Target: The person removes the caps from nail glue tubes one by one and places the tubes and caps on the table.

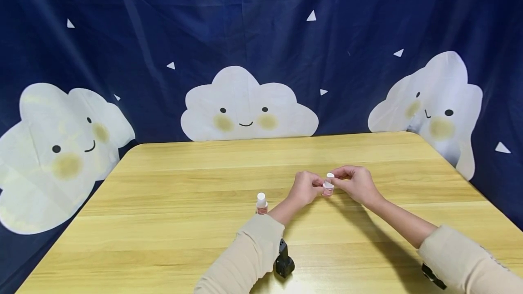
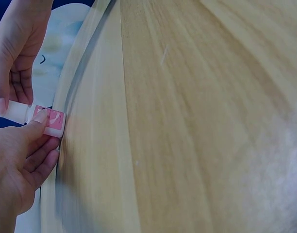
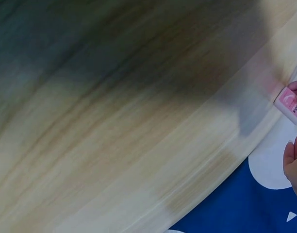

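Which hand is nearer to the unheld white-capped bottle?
Left. The left hand is to the right of the unheld white-capped bottle and beyond it; the right hand is farther right, past the held bottle.

My arms reach forward and converge ahead of me, right of centre, bringing my left hand [image 1: 304, 187] and right hand [image 1: 357, 186] close together, fingertips facing inward. With my left I pinch, the thumb [image 2: 37, 123] pressing from above and the fingers [image 2: 43, 162] curled beneath. With my right I pinch too, thumb [image 2: 1, 90] extended and the other fingers bent. My left forearm [image 1: 284, 211] slants up to the right, my right forearm [image 1: 402, 221] up to the left, each bare between wrist and turned-back beige sleeve [image 1: 249, 251].
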The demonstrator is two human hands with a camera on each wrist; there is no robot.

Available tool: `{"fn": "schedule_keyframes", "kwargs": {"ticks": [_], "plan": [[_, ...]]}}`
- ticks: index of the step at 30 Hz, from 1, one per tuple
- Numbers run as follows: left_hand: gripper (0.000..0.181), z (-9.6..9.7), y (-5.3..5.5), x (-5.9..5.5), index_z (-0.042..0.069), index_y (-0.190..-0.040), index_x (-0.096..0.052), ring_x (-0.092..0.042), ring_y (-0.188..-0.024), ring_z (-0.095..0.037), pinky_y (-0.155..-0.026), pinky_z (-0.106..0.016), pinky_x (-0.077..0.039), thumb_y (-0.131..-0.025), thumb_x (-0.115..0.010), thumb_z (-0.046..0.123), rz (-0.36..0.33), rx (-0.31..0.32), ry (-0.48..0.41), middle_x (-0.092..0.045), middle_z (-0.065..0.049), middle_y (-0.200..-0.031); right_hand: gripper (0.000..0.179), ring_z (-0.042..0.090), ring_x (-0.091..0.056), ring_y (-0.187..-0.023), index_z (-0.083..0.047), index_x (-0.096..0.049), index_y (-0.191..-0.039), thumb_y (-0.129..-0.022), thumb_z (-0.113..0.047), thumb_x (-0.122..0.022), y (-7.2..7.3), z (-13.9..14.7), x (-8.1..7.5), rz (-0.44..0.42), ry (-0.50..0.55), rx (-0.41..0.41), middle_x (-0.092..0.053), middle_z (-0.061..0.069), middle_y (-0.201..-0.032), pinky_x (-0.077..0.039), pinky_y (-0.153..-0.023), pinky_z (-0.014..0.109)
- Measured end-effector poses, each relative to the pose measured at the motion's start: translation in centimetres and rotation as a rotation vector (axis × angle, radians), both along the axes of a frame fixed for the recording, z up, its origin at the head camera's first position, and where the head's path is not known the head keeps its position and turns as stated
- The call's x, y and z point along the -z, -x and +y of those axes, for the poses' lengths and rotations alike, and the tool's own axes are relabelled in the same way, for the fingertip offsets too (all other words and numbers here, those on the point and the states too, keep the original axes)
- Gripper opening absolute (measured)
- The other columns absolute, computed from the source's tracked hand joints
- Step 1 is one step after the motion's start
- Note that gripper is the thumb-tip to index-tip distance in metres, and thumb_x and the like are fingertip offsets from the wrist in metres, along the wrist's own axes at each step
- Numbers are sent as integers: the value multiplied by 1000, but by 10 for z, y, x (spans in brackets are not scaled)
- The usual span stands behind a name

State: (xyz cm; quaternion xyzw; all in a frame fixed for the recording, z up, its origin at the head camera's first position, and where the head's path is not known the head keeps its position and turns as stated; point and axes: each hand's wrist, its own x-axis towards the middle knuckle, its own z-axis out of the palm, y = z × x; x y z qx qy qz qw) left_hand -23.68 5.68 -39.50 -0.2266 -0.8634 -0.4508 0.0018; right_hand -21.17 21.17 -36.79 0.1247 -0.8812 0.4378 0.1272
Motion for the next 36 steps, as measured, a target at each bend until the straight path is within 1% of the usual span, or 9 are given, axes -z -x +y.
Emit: {"fn": "schedule_keyframes", "kwargs": {"ticks": [9, 13, 20, 25, 31, 36], "plan": [[12, 1, 0, 0, 0, -88, -74, -70, -75, -9, -62, -8, -51, -77, -74, 7, -3, -2, -12, -73, -10, -84, 17, -5, -58, -67, 8, -69, -88, -80, -7, -72, 0, 2, -6, -35, -10, -57, -70, 21, -87, -48, -56, 14], [12, 1, -1, -1, -1, -87, -74, -70, -75, -9, -62, -8, -51, -77, -74, 6, -10, 1, -17, -73, -10, -83, 16, -5, -59, -70, 8, -69, -89, -81, -6, -71, 1, 3, -6, -34, -22, -79, -70, 22, -90, -49, -58, 14], [11, 1, -1, 0, -2, -88, -73, -70, -75, -10, -62, -9, -52, -78, -71, 3, -49, 0, -25, -73, -10, -84, 16, 1, -62, -74, 9, -69, -92, -81, -3, -69, 1, 4, -6, -43, -47, -93, -70, 23, -92, -50, -60, 15], [12, 1, 0, 0, -2, -89, -73, -70, -75, -10, -62, -10, -52, -78, -72, 4, -48, 0, -25, -73, -10, -85, 17, 6, -64, -77, 9, -68, -94, -82, -3, -68, 1, 4, -7, -50, -49, -99, -69, 24, -95, -50, -60, 14], [13, 1, 0, 1, -2, -88, -73, -70, -75, -10, -62, -8, -51, -78, -73, 6, -29, -1, -19, -73, -10, -84, 18, -1, -61, -75, 9, -69, -92, -80, -3, -71, 1, 3, -5, -30, -24, -84, -70, 22, -90, -51, -63, 15], [11, 0, 0, 0, -2, -87, -73, -70, -76, -13, -62, -9, -51, -78, -72, 4, -4, 4, -23, -73, -12, -84, 17, -7, -59, -73, 7, -69, -88, -76, -4, -74, 1, 1, 0, -6, 1, -30, -71, 19, -86, -51, -65, 12]]}}
